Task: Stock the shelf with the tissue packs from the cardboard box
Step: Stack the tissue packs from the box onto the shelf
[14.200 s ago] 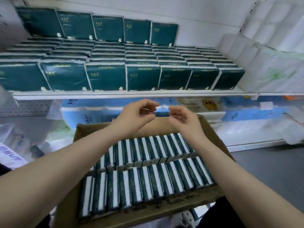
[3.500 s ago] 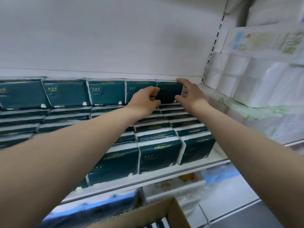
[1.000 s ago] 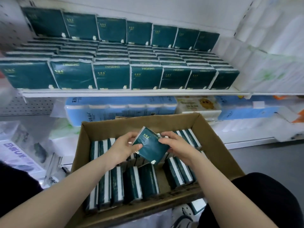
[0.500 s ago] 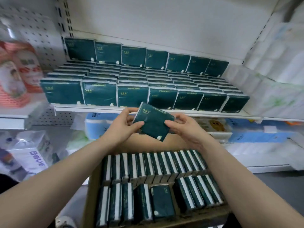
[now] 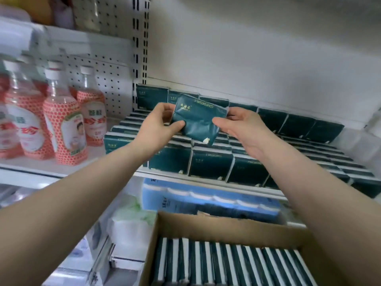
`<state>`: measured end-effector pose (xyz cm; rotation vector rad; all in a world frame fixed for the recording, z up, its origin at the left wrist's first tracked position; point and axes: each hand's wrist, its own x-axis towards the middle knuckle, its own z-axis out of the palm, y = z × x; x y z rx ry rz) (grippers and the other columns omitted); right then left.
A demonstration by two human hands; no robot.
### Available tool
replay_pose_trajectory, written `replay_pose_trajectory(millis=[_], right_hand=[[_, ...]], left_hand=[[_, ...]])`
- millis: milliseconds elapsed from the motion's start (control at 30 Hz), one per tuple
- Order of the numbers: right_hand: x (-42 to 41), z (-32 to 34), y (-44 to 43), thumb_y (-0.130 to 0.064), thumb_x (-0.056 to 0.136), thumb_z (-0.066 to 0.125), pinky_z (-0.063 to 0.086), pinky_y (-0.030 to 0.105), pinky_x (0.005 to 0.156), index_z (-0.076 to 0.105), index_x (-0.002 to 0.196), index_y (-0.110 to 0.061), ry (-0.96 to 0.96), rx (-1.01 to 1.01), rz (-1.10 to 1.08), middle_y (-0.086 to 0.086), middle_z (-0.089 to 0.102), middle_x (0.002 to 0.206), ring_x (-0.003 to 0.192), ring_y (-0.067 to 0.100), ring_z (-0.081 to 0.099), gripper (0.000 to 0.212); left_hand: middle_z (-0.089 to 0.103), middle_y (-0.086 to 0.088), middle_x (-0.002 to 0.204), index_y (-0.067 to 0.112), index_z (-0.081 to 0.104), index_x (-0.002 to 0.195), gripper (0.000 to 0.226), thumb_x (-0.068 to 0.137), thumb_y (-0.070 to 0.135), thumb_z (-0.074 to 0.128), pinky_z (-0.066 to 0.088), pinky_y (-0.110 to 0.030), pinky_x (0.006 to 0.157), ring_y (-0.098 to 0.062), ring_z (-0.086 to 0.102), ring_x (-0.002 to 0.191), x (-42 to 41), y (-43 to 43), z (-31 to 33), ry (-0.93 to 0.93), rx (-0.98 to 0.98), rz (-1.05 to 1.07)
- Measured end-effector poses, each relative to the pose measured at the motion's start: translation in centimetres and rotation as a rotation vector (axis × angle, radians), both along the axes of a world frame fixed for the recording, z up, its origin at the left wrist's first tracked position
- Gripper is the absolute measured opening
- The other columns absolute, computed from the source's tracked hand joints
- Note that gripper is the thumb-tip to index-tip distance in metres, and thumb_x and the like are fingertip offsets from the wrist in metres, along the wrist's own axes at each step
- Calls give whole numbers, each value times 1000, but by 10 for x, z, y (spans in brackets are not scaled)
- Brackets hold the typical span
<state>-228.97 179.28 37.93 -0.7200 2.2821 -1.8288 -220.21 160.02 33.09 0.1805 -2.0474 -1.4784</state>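
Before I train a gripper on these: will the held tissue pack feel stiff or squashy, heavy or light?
Probably soft: the pack creases where the left hand and right hand pinch it. Likely light, since that pinch alone carries it. Its glossy wrap may be somewhat slippery.
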Motion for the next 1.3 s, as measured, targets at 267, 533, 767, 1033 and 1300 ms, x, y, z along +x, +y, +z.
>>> replay_pose_trajectory(millis=[267, 533, 767, 1033, 1300], right_hand=[[-47, 2, -110, -5, 82, 78, 58, 32, 88, 61, 123, -12, 30, 39, -2, 9, 68, 109, 94, 20, 69, 45], [-89, -2, -184, -5, 89, 66, 52, 41, 100, 50, 127, -15, 83, 97, 4, 0, 61, 105, 106, 21, 63, 43], [-109, -13, -201, 5, 92, 54, 54, 35, 97, 52, 129, -25, 46, 113, 102, 6, 61, 107, 103, 19, 63, 47], [-120, -27, -204, 1, 93, 56, 55, 33, 97, 60, 130, -23, 59, 190, 146, 8, 59, 121, 106, 20, 65, 44], [-118, -33, -197, 0, 94, 54, 48, 39, 107, 53, 139, -34, 93, 258, 155, -2, 60, 109, 112, 17, 60, 57]], left_hand=[[67, -3, 117, 19, 59, 128, 37, 91, 15, 61, 45, -41, 105, -22, 61, 111, -29, -82, 4, -139, -84, 204], [63, -5, 117, 23, 38, 142, 52, 93, 10, 53, 48, -32, 68, -23, 61, 85, -67, -135, 13, -182, -7, 261], [66, -13, 112, 19, 43, 140, 48, 94, 7, 50, 42, -30, 69, -24, 54, 79, -94, -158, 8, -277, -38, 252], [63, -13, 118, 14, 51, 130, 39, 93, 5, 51, 48, -38, 91, -32, 57, 110, -108, -166, -4, -328, -84, 270], [61, -13, 120, 10, 53, 130, 36, 95, 7, 51, 45, -33, 86, -29, 56, 109, -109, -160, -4, -351, -55, 267]])
